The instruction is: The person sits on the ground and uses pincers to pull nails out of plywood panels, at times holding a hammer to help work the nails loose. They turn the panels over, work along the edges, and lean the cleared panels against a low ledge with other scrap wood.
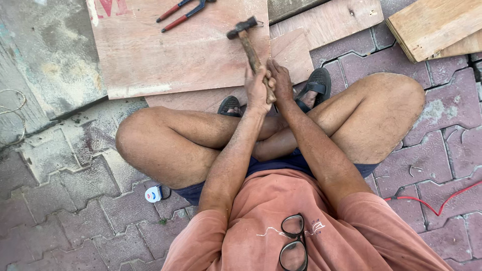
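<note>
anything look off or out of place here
Mostly tidy. The eyeglasses hang from the shirt collar, unworn, while both the left hand and right hand grip the hammer. A red wire trails loose across the pavers.

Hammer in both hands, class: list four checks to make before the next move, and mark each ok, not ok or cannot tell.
1. Both hands closed on the hammer handle: left hand and right hand wrap it. Ok.
2. Hammer head seated firmly: cannot tell.
3. Pliers apart from the hammer, on the plywood sheet: ok.
4. Glasses worn on the eyes: they hang from the shirt. Not ok.
</note>
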